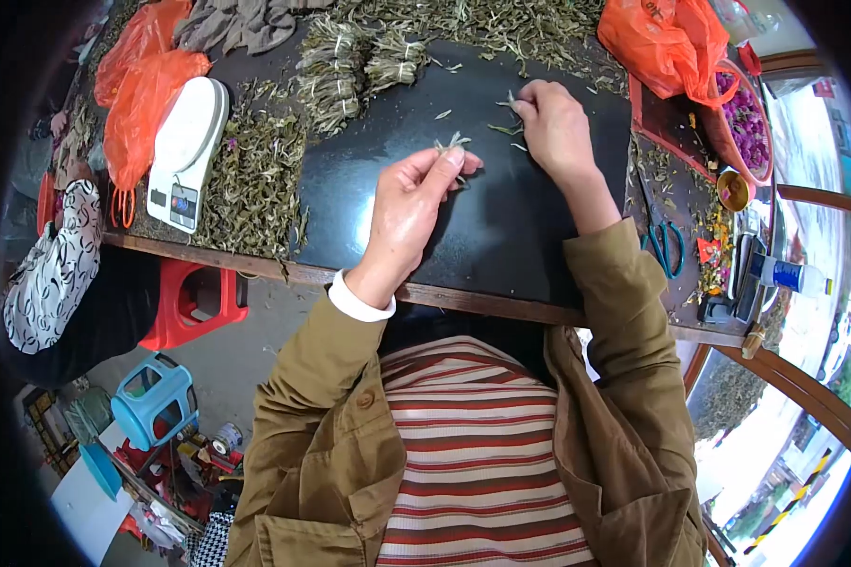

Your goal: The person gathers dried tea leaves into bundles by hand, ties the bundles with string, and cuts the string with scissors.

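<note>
My left hand (402, 208) is closed in a pinch around a small bunch of dried tea leaves (455, 144), whose pale tips stick up above the thumb. It hovers over a dark, shiny board (529, 241). To the right and farther off, my right hand (560, 134) pinches a thin dried leaf (512, 98) between thumb and forefinger. Several loose leaf pieces (503, 128) lie on the board beside it. Tied bundles of dried leaves (334, 80) are piled at the board's back left. Part of the left hand's bunch is hidden by the fingers.
Loose dried leaves (255, 184) cover the table left of the board. A white digital scale (184, 142) and an orange bag (142, 109) stand there. On the right are scissors (667, 248), a basket of purple flowers (745, 123) and a bottle (794, 276). Another person's patterned sleeve (57, 274) shows at left.
</note>
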Available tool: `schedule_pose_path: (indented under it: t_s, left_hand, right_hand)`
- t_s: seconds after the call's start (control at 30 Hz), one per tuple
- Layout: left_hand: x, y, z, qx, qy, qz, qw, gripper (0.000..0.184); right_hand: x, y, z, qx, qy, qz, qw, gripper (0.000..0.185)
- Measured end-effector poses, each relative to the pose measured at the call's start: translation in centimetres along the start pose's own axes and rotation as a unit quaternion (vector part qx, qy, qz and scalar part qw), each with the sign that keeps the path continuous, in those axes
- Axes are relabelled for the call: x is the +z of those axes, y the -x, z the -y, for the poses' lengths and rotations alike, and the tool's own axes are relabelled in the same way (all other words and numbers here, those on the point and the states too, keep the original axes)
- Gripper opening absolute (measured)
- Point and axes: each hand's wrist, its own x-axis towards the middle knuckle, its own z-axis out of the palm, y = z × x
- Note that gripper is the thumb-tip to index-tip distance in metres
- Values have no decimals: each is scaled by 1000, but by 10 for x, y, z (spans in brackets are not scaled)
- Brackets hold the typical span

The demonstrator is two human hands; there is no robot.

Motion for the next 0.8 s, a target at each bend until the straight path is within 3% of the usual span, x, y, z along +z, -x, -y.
schedule_pose_path:
  t_s: [0.17, 0.23, 0.27, 0.33, 0.4, 0.47, 0.5, 0.57, 0.63, 0.73, 0.8]
  left_hand:
    - [12, -14, -5, 7, -10, 3, 1000, 23]
    - [18, -10, 3, -10, 4, -1, 1000, 23]
    - [20, -3, 8, -23, 0, 7, 1000, 23]
    - [21, 9, 14, -68, 126, 6, 990, 22]
    - [20, 13, 17, -100, 257, -7, 961, 22]
    - [14, 16, 19, -98, 211, 3, 973, 23]
    - [10, 18, 18, -89, 162, 13, 983, 23]
    - [5, 21, 16, -73, 57, 32, 995, 25]
    - [10, 18, 17, -76, 29, 36, 996, 24]
    - [24, 10, 23, -88, -42, 45, 994, 22]
    - [36, 7, 31, -80, 24, 47, 995, 23]
  right_hand:
    - [-11, 10, 21, -68, 73, -37, 994, 9]
    - [-33, 41, 64, 79, -161, 16, 984, 11]
    - [-27, 56, 73, 75, -192, -3, 979, 12]
    - [-18, 78, 77, 81, -216, -30, 973, 12]
    - [-8, 96, 66, -85, -311, -27, 946, 11]
    - [-44, 99, 53, -1, -332, 162, 929, 10]
    - [-55, 94, 33, -5, -331, 166, 929, 10]
    - [-62, 69, -12, -67, -31, 7, 997, 10]
    - [-50, 60, -32, -145, 50, -23, 988, 9]
    - [-37, 61, -27, -150, 23, -52, 987, 9]
    - [-37, 77, -7, -29, -84, -51, 995, 11]
